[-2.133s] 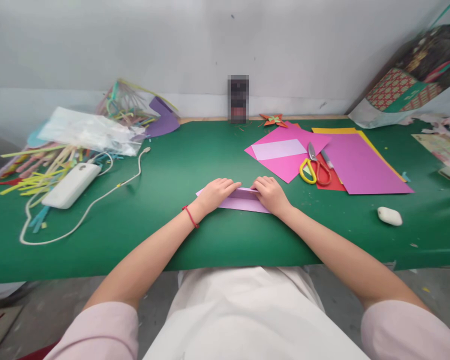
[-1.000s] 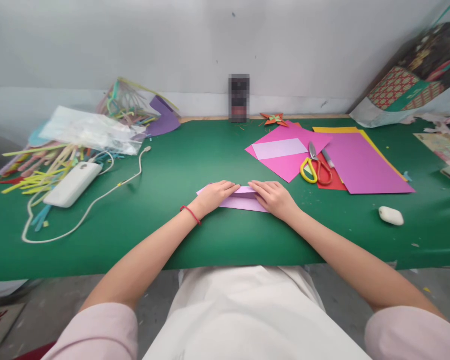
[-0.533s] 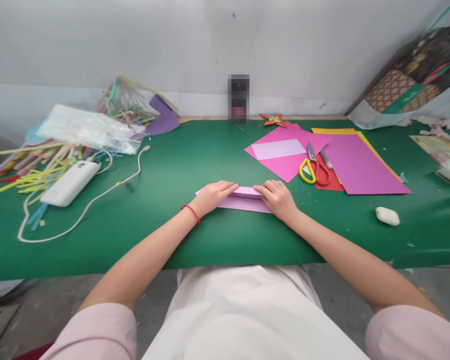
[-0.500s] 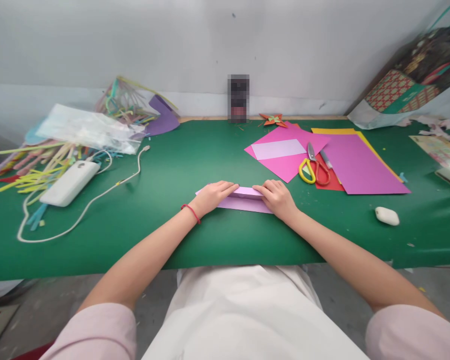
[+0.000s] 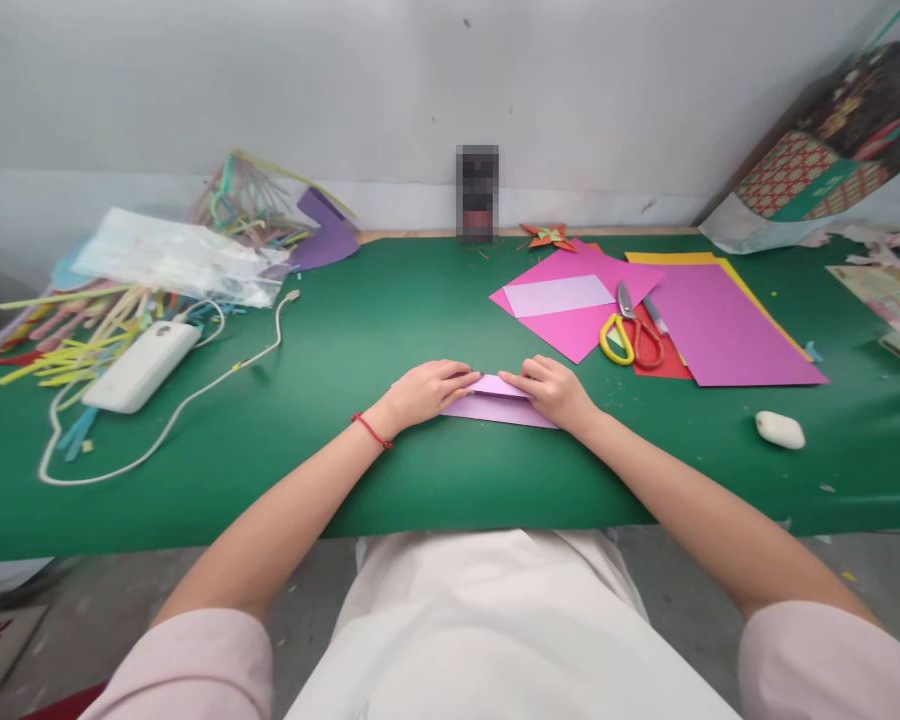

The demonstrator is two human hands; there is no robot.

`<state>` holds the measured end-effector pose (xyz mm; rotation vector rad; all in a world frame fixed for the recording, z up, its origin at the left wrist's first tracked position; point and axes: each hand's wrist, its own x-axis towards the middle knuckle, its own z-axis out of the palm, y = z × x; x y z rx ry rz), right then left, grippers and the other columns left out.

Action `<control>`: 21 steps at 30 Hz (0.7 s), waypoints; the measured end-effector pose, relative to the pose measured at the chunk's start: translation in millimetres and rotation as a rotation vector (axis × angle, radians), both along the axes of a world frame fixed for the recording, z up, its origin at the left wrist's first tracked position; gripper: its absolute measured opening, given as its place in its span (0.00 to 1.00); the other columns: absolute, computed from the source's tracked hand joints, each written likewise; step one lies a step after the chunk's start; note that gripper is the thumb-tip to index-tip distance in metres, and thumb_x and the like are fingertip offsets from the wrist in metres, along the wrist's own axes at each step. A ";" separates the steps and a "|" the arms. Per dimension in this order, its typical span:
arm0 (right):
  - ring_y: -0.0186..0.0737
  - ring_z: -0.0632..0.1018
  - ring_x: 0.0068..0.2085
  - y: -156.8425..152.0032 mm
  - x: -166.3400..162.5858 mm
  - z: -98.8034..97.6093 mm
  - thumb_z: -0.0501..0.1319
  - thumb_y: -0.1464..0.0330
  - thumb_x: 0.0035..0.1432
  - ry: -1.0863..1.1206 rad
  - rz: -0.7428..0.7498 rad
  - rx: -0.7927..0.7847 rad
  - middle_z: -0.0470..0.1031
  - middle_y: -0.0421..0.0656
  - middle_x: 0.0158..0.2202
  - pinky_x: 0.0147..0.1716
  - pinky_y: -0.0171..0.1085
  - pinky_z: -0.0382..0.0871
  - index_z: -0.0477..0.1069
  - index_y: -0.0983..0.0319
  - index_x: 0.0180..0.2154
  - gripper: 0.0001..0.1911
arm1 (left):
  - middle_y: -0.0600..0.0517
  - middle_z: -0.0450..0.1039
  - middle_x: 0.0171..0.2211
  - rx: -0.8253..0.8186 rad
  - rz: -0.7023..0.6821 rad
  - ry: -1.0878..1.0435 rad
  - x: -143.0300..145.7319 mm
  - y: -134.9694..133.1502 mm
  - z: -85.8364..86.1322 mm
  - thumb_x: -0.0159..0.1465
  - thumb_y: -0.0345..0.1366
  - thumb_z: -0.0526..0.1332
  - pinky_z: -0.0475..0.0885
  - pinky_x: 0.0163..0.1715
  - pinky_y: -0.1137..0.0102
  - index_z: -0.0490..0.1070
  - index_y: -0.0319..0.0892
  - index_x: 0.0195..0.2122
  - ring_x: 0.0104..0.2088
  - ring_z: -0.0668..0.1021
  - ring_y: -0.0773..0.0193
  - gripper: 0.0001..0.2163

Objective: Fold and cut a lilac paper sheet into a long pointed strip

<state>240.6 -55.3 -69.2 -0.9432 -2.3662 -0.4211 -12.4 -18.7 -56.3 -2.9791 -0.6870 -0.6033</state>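
Note:
A lilac sheet of paper [image 5: 499, 409] lies on the green table in front of me, its far part folded over toward me. My left hand [image 5: 429, 393] is closed on the left end of the fold, fingers together and pressed on the paper. At the other end, my right hand [image 5: 551, 390] grips the fold, its fingers pointing inward along it. Between the fingertips a short stretch of the flap shows, slightly raised above the layer beneath. Both outer ends of the sheet are mostly hidden under my hands.
Scissors [image 5: 627, 335] with yellow and red handles lie beside a pink sheet [image 5: 570, 340] and a purple sheet [image 5: 750, 330]. A white case [image 5: 780, 430] sits at right. Leftward are a white power bank [image 5: 142, 367], its cable [image 5: 187, 402] and heaped paper strips [image 5: 75, 355].
My right fingertips have slid slightly inward along the fold, and the flap lies a little flatter. The left hand stays almost in place. The view has shifted slightly.

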 end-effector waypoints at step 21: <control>0.46 0.73 0.41 -19.5 1.1 8.8 0.54 0.61 0.62 0.051 -0.032 -0.265 0.74 0.51 0.43 0.42 0.47 0.69 0.71 0.63 0.52 0.20 | 0.47 0.74 0.39 -0.235 0.019 -0.164 2.2 4.9 -5.2 0.66 0.38 0.55 0.73 0.39 0.66 0.75 0.42 0.45 0.37 0.76 0.62 0.11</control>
